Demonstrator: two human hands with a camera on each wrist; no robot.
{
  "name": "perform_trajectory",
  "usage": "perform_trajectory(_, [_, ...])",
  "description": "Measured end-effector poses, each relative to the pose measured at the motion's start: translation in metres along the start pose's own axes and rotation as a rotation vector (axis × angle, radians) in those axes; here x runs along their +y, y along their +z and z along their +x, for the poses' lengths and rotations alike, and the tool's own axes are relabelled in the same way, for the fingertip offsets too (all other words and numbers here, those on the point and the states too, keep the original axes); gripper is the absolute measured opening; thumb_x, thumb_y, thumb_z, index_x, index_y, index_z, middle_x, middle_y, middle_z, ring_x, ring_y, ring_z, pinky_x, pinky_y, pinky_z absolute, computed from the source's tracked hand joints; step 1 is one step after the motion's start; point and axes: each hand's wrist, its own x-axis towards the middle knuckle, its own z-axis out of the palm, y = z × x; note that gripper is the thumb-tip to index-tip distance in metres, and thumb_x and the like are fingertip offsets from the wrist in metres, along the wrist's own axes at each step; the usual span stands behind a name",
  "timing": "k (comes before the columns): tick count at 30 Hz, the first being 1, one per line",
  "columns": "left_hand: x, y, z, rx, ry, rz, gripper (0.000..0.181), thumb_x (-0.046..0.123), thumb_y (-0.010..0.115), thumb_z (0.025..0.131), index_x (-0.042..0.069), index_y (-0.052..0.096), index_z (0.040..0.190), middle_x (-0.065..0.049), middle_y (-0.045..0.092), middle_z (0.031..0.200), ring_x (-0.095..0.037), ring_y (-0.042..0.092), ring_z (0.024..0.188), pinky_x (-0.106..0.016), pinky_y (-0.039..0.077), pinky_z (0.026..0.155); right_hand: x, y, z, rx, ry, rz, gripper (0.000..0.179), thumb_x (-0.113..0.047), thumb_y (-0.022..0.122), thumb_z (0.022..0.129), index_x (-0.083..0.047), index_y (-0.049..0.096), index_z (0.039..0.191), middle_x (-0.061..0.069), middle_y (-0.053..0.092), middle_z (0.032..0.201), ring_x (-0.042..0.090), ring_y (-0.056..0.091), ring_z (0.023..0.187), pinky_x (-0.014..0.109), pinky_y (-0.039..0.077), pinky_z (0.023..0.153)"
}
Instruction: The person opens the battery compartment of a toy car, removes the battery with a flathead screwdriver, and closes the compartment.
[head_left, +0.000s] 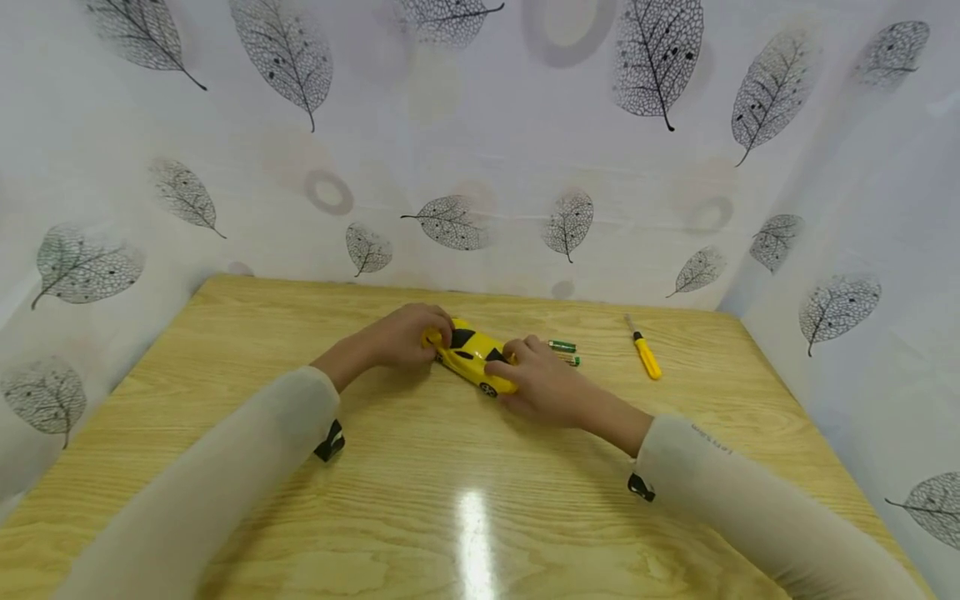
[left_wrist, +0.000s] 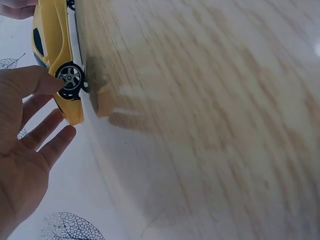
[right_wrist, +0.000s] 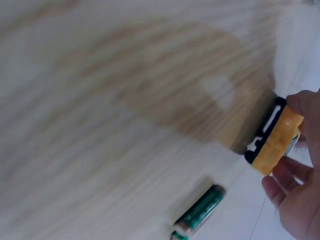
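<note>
A yellow toy car (head_left: 474, 354) with dark windows is upright at the middle of the table, set diagonally. My left hand (head_left: 411, 335) grips its far left end; in the left wrist view the thumb lies on a spoked wheel (left_wrist: 70, 80) and the fingers reach round the other side. My right hand (head_left: 549, 385) holds the opposite end, thumb and fingers on either side of the yellow bumper (right_wrist: 276, 146). Whether the wheels touch the table I cannot tell. Two green batteries (head_left: 562, 346) lie just beyond my right hand, and one battery (right_wrist: 201, 209) shows plainly in the right wrist view.
A screwdriver (head_left: 647, 357) with a yellow handle lies farther right, its tip pointing to the back. The wood-grain table (head_left: 420, 500) ends at white cloth (head_left: 480, 150) printed with dark leaves, behind it and along both sides.
</note>
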Motion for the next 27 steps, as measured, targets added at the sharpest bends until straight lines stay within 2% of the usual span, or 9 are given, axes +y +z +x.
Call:
perform_trajectory(6, [-0.003, 0.001, 0.002, 0.012, -0.005, -0.021, 0.024, -0.009, 0.066, 0.078, 0.012, 0.07, 0.088, -0.011, 0.067, 0.124, -0.034, 0.059, 0.125, -0.049, 0.047, 0.11, -0.017, 0.002, 0.003, 0.004, 0.1, 0.004, 0.038, -0.026, 0.073, 0.092, -0.023, 0.061, 0.128, 0.018, 0.058, 0.123, 0.033, 0.052, 0.105, 0.044, 0.049, 0.085])
perform_trajectory(12, [-0.004, 0.001, 0.001, 0.017, -0.007, -0.045, 0.024, -0.011, 0.066, 0.079, 0.012, 0.07, 0.087, -0.011, 0.068, 0.125, -0.034, 0.059, 0.126, -0.049, 0.047, 0.11, -0.022, -0.002, 0.003, -0.019, 0.132, 0.017, 0.039, -0.026, 0.073, 0.093, -0.022, 0.06, 0.13, 0.019, 0.057, 0.126, 0.034, 0.052, 0.108, 0.046, 0.049, 0.088])
perform_trajectory(17, [-0.001, -0.001, 0.0, 0.025, -0.007, -0.059, 0.021, -0.004, 0.068, 0.083, 0.008, 0.073, 0.099, -0.011, 0.068, 0.123, -0.031, 0.06, 0.123, -0.047, 0.047, 0.11, -0.016, -0.009, 0.001, -0.054, 0.083, 0.037, 0.044, -0.03, 0.072, 0.097, -0.02, 0.059, 0.137, 0.017, 0.056, 0.131, 0.031, 0.052, 0.112, 0.043, 0.051, 0.088])
perform_trajectory(22, [0.003, 0.0, 0.003, 0.024, -0.017, -0.039, 0.022, 0.013, 0.073, 0.093, 0.008, 0.074, 0.114, -0.007, 0.069, 0.123, -0.026, 0.061, 0.12, -0.043, 0.048, 0.109, -0.004, -0.015, 0.001, -0.068, 0.008, 0.022, 0.057, -0.033, 0.073, 0.097, -0.014, 0.053, 0.147, 0.014, 0.054, 0.141, 0.032, 0.053, 0.125, 0.047, 0.052, 0.101])
perform_trajectory(27, [0.008, 0.003, 0.006, 0.012, -0.019, -0.002, 0.03, 0.023, 0.073, 0.096, 0.008, 0.073, 0.122, -0.009, 0.068, 0.127, -0.027, 0.061, 0.121, -0.044, 0.048, 0.109, 0.004, -0.016, 0.002, -0.077, -0.084, 0.023, 0.059, -0.029, 0.072, 0.098, -0.01, 0.051, 0.149, 0.014, 0.053, 0.145, 0.032, 0.053, 0.131, 0.047, 0.049, 0.107])
